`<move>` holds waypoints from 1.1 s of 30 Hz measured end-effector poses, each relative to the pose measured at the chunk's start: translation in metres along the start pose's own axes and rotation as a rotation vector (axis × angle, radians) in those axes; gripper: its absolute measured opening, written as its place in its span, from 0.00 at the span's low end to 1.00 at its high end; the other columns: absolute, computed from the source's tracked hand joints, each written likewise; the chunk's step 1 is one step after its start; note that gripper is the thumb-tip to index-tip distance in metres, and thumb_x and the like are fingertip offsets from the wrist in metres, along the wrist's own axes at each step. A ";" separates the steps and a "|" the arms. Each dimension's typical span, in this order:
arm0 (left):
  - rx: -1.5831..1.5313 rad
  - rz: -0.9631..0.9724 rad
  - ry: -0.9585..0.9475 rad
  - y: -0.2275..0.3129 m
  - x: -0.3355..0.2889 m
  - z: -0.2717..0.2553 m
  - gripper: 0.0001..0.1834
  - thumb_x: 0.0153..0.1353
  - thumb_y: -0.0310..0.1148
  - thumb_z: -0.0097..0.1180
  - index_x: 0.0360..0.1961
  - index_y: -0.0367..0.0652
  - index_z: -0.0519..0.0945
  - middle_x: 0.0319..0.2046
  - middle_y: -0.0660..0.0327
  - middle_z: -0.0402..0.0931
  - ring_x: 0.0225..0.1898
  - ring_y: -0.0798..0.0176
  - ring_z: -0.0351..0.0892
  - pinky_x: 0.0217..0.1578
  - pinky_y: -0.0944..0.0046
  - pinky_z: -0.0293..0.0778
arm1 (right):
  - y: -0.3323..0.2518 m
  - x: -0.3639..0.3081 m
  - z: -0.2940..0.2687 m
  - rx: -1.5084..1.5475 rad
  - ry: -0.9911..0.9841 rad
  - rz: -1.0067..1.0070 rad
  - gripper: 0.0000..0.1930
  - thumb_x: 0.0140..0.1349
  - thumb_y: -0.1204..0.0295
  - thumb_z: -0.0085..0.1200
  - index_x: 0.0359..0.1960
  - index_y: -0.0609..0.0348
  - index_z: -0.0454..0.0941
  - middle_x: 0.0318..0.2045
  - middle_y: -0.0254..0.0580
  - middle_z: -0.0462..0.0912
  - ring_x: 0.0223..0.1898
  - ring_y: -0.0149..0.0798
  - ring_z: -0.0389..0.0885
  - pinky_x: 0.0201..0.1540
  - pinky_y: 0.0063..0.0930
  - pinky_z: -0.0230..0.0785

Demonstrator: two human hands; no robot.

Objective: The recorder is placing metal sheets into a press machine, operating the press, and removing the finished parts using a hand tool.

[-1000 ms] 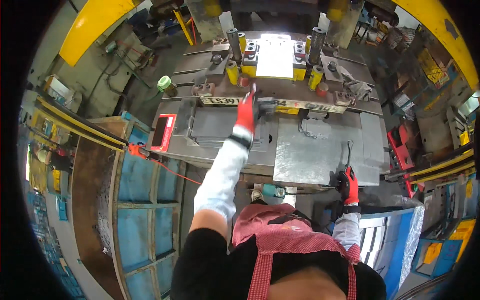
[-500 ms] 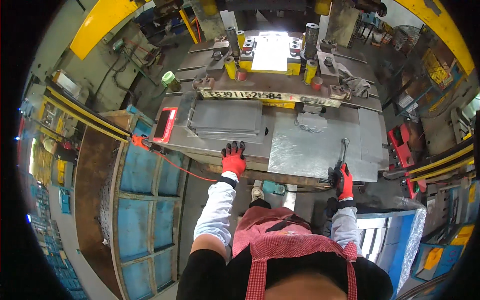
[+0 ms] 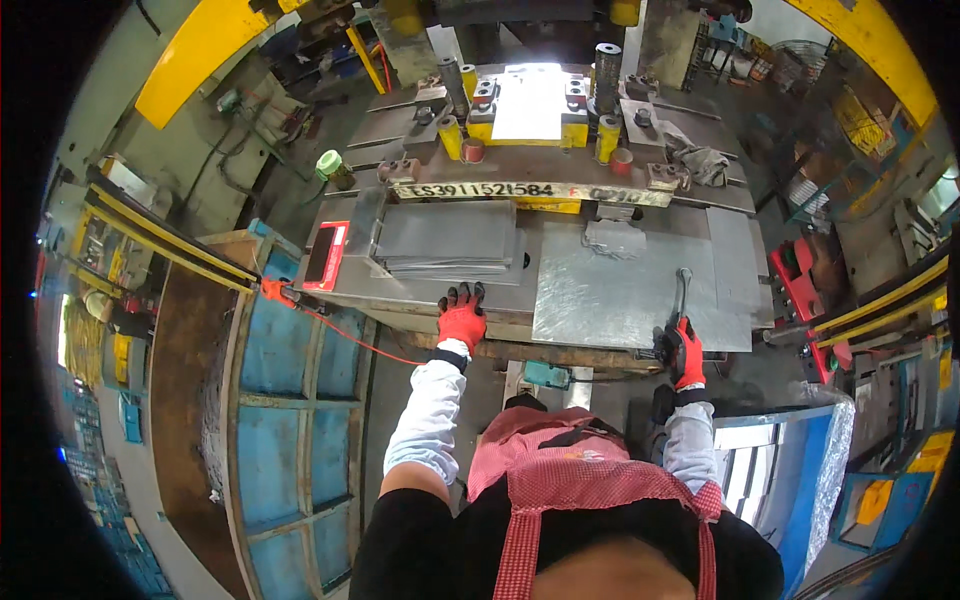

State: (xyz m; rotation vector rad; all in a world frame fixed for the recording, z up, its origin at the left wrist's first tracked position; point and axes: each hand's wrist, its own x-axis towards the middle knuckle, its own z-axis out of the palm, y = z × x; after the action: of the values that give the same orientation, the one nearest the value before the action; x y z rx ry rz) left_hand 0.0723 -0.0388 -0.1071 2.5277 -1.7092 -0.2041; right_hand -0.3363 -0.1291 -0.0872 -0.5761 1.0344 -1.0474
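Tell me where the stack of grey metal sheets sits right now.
In the head view the stack of grey metal sheets lies on the left half of the press table, beside the red box and just beyond the left hand.

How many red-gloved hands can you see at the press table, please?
2: the left hand rests on the table's front edge below stacked sheets; the right hand holds a tool handle.

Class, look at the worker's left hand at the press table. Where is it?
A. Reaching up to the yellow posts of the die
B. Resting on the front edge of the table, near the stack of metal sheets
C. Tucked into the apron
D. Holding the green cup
B: the left hand lies on the table's front edge, just below the stack of metal sheets.
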 end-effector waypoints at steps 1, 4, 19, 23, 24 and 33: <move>0.018 0.000 -0.048 -0.001 0.001 -0.002 0.27 0.52 0.41 0.45 0.56 0.59 0.61 0.58 0.56 0.56 0.60 0.48 0.51 0.58 0.49 0.45 | 0.000 -0.001 0.002 -0.014 0.005 -0.032 0.06 0.53 0.71 0.50 0.31 0.54 0.67 0.19 0.35 0.73 0.14 0.27 0.67 0.14 0.19 0.58; 0.039 0.013 -0.108 0.004 0.002 -0.007 0.29 0.52 0.39 0.44 0.58 0.58 0.58 0.59 0.55 0.53 0.60 0.48 0.51 0.57 0.48 0.47 | 0.013 0.017 -0.020 -0.156 0.065 -0.071 0.06 0.53 0.71 0.51 0.31 0.55 0.68 0.20 0.34 0.73 0.16 0.27 0.69 0.16 0.20 0.61; 0.060 0.036 -0.070 0.001 0.004 -0.003 0.28 0.51 0.42 0.46 0.57 0.60 0.60 0.58 0.56 0.55 0.59 0.48 0.53 0.56 0.48 0.49 | 0.009 0.008 -0.007 -0.123 0.044 -0.119 0.06 0.53 0.72 0.51 0.32 0.54 0.68 0.17 0.31 0.70 0.15 0.26 0.67 0.16 0.19 0.59; 0.068 0.015 -0.093 0.001 0.003 -0.005 0.29 0.51 0.41 0.47 0.57 0.60 0.60 0.59 0.56 0.54 0.60 0.49 0.52 0.57 0.48 0.47 | 0.009 0.009 -0.001 -0.075 0.054 -0.115 0.06 0.53 0.73 0.50 0.33 0.55 0.69 0.18 0.31 0.70 0.14 0.26 0.66 0.16 0.20 0.60; 0.070 0.014 -0.094 0.001 0.002 -0.005 0.29 0.51 0.41 0.47 0.57 0.60 0.60 0.59 0.56 0.54 0.60 0.49 0.52 0.57 0.48 0.47 | 0.008 0.008 -0.001 -0.105 0.066 -0.110 0.06 0.53 0.74 0.50 0.33 0.55 0.69 0.17 0.31 0.70 0.15 0.26 0.67 0.17 0.20 0.60; 0.102 0.120 0.094 -0.003 0.001 0.006 0.27 0.52 0.39 0.45 0.57 0.56 0.61 0.56 0.55 0.59 0.56 0.47 0.57 0.54 0.47 0.53 | 0.010 0.001 -0.010 0.038 -0.028 -0.051 0.08 0.55 0.73 0.49 0.35 0.53 0.65 0.19 0.31 0.69 0.16 0.26 0.66 0.19 0.21 0.63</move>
State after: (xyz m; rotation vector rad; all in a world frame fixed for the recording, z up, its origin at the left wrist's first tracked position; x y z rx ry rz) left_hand 0.0743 -0.0381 -0.1140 2.4489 -1.8708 0.0103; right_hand -0.3408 -0.1257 -0.0997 -0.5871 0.9777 -1.0993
